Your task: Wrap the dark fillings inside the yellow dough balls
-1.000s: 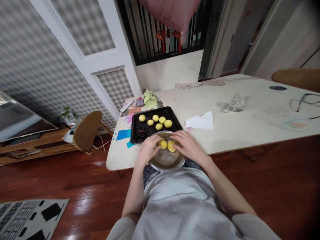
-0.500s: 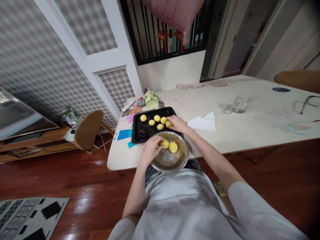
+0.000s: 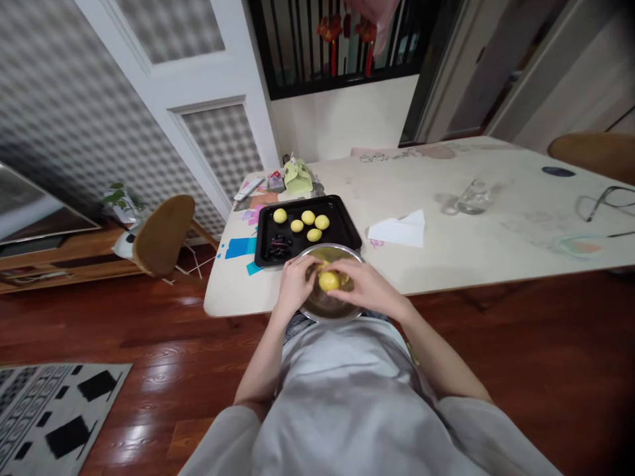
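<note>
A metal bowl (image 3: 330, 320) sits at the table's near edge, close to my body, with yellow lemons inside. My left hand (image 3: 296, 284) reaches over the bowl's left side, fingers curled against a lemon (image 3: 321, 268) that they partly hide. From the right, my right hand (image 3: 370, 287) has its thumb and fingers around another lemon (image 3: 328, 281) in the bowl. Behind the bowl lies a black baking tray (image 3: 342, 221). Several lemons (image 3: 308, 217) and a small cluster of dark, shiny pieces (image 3: 280, 246) rest on it.
Folded white paper (image 3: 397, 230) lies right of the tray, with a clear glass (image 3: 471, 198) farther right. Eyeglasses (image 3: 602, 198) are near the table's right end. Behind the tray stand a green paper box (image 3: 297, 176) and a white remote (image 3: 249, 188). A wooden chair (image 3: 166, 235) is at the left.
My right hand has come from the tray into the bowl, and fewer lemons lie on the tray. My left hand stays at the bowl's left side. The view has shifted slightly.
</note>
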### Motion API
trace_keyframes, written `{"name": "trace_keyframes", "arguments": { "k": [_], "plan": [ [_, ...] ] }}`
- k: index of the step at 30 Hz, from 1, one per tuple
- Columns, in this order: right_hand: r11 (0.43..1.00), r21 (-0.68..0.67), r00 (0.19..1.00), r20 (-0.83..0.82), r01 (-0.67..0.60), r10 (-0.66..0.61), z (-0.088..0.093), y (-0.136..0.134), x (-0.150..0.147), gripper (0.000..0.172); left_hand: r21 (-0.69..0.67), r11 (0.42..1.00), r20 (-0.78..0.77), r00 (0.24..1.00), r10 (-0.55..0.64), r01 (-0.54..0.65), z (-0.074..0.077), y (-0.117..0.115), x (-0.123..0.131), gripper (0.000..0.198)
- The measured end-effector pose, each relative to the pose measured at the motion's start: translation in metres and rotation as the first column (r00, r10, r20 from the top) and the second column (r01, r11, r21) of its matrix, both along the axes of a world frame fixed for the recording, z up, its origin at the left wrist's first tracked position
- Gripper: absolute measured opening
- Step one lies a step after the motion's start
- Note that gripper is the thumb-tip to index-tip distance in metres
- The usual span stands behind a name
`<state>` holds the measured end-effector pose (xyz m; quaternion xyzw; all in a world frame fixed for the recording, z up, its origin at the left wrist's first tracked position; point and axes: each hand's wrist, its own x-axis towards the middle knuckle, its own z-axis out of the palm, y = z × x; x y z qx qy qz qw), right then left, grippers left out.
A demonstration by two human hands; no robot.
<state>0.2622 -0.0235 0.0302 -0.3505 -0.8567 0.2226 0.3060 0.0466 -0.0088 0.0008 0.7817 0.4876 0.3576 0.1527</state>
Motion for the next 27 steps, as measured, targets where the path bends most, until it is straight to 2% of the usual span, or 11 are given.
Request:
{"name": "trace_keyframes", "arguments": {
  "k": [3, 5, 12, 15, 18, 20, 24, 27],
  "plan": [
    [0.997, -0.070, 0.991, 0.136, 0.012, -0.003, -0.013, -0.012, -0.012, 0.037, -0.008, 1.000, 0.083, 0.996, -0.008, 0.008, 0.000, -0.001, 0.000, 0.022],
    [0.997, -0.069, 0.982, 0.187, 0.045, -0.031, -0.021, -0.011, -0.022, 0.038, -0.017, 1.000, 0.108, 0.994, 0.004, -0.002, 0.000, -0.001, -0.001, 0.025],
    [0.998, -0.015, 0.991, 0.126, 0.053, -0.051, -0.030, -0.004, -0.046, 0.037, -0.056, 0.998, 0.106, 0.994, 0.012, -0.006, 0.000, -0.002, -0.004, 0.029],
    [0.998, 0.000, 0.994, 0.094, 0.062, -0.062, -0.035, -0.004, -0.044, 0.037, -0.073, 0.989, 0.101, 0.988, -0.118, 0.125, 0.005, -0.002, -0.014, 0.037],
    [0.996, 0.018, 0.995, 0.048, 0.086, -0.087, -0.041, -0.004, -0.040, 0.041, -0.098, 0.938, 0.087, 0.941, -0.326, 0.334, 0.010, -0.003, -0.029, 0.049],
    [0.995, 0.030, 0.995, 0.010, 0.100, -0.100, -0.044, -0.003, -0.038, 0.042, -0.117, 0.907, 0.053, 0.915, -0.400, 0.404, 0.011, -0.004, -0.036, 0.056],
    [0.996, 0.022, 0.995, -0.058, 0.087, -0.086, -0.043, 0.003, -0.032, 0.039, -0.125, 0.918, -0.010, 0.925, -0.379, 0.375, 0.009, -0.005, -0.036, 0.061],
    [0.998, -0.064, 0.993, -0.114, 0.025, -0.032, -0.032, 0.020, -0.021, 0.032, -0.125, 0.934, -0.008, 0.941, -0.337, 0.333, 0.008, -0.005, -0.032, 0.056]
  ]
}}
